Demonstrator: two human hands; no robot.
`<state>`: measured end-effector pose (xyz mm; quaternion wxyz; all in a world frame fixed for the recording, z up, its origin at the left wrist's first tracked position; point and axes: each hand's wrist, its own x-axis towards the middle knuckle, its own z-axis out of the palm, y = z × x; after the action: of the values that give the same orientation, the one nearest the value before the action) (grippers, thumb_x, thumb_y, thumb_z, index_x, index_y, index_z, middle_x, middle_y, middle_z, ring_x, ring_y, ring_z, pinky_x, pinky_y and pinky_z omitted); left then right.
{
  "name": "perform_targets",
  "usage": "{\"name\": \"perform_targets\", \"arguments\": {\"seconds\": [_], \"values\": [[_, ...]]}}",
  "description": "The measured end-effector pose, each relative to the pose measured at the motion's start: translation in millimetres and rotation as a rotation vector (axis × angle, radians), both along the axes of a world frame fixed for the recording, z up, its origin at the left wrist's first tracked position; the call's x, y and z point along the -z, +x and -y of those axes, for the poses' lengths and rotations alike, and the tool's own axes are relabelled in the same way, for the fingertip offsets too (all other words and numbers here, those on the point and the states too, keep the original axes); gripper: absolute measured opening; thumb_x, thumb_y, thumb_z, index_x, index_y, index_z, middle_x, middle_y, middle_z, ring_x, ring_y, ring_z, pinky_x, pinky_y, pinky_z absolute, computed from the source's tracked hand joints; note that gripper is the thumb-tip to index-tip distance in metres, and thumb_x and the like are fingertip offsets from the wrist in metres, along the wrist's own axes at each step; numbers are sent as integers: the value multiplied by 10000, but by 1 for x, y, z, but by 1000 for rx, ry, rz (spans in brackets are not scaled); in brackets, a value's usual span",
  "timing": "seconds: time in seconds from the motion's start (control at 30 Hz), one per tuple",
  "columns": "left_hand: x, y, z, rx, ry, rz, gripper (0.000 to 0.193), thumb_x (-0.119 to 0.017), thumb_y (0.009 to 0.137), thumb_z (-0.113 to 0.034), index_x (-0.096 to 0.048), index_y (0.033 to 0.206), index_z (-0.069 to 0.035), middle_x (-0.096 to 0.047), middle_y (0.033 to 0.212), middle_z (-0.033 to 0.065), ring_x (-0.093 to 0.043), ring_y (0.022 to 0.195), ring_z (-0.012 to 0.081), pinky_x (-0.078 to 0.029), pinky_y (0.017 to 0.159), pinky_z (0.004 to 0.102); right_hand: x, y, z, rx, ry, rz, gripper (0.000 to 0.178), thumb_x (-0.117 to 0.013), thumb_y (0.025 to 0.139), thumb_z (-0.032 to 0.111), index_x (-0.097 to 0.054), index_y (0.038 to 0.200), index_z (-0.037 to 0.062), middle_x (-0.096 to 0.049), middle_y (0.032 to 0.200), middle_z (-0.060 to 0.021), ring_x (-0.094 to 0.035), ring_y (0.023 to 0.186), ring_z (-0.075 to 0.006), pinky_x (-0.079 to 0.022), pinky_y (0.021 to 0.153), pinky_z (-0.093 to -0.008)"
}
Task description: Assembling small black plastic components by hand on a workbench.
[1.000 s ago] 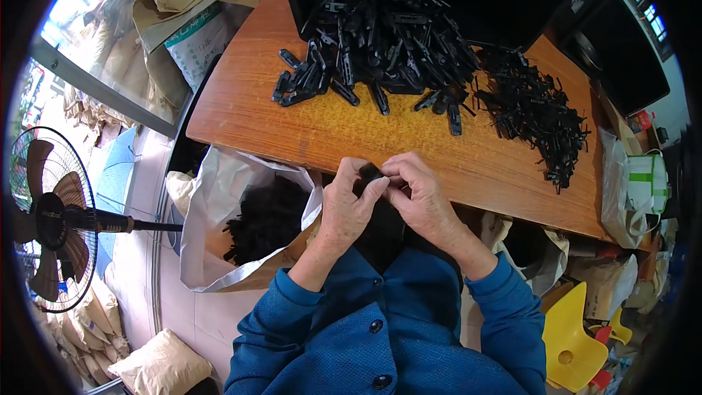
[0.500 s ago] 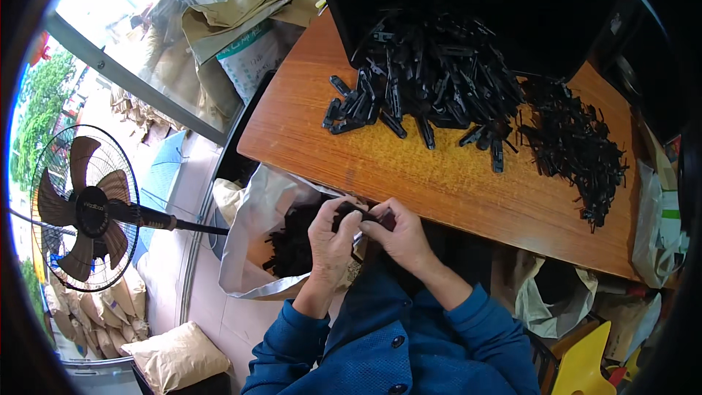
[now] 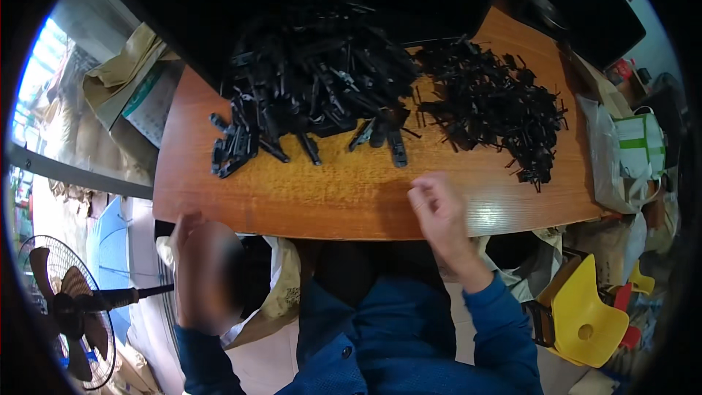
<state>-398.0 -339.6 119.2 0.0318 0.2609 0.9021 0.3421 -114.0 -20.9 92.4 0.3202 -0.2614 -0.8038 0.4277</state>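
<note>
My left hand, smeared by motion, is over the white sack below the table's front edge. Its fingers and anything in them cannot be made out. Over the table's front edge, my right hand hangs with its fingers curled in; whether something small is inside is hidden. Ahead of both hands lies a large heap of black plastic clip-like parts, several of them loose along its near side. To its right spreads a second pile of thin black stick-like pieces.
The wooden table curves across the front, with a large black panel behind the heap. A fan stands at the left. Another pale bag is under the table's right side, near a yellow chair. Paper sacks lean at the far left.
My hands, together on a dark piece half a second ago, have parted: the left over the sack, the right toward the table. The view has turned toward the right.
</note>
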Motion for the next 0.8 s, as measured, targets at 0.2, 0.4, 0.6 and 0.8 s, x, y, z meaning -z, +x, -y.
{"name": "perform_targets", "arguments": {"seconds": [0.2, 0.4, 0.6, 0.8], "values": [[39, -113, -72, 93, -122, -227, 236, -641, 826, -222, -585, 924, -14, -627, 825, 180, -620, 739, 342, -485, 651, 411, -6, 19, -95, 192, 530, 292, 276, -635, 802, -4, -527, 1055, 13, -526, 1004, -153, -588, 832, -318, -502, 691, -367], [26, -120, -107, 137, -457, -273, 267, -648, 741, -274, -602, 817, -22, -625, 763, 221, -605, 745, 419, -467, 646, 480, -12, 27, -132, 106, 585, 555, 464, -608, 804, -8, -490, 1247, 63, -545, 1154, -166, -553, 1025, -354, -476, 864, -388], [10, -61, -96, -30, -141, -126, 208, -669, 752, -81, -493, 847, -26, -605, 711, 173, -634, 698, 346, -501, 623, 396, -13, 17, -110, 101, 219, 125, 473, -513, 881, -57, -432, 1333, 56, -577, 1174, -110, -599, 1015, -216, -488, 874, -311], [4, 21, -95, 185, 667, 642, 391, -654, 787, 44, -487, 1137, -11, -637, 938, 60, -626, 793, 123, -499, 617, 230, -17, -15, -18, -60, -308, -288, 249, -571, 860, -58, -530, 1080, 51, -600, 989, -42, -597, 906, -118, -493, 779, -231]]}}
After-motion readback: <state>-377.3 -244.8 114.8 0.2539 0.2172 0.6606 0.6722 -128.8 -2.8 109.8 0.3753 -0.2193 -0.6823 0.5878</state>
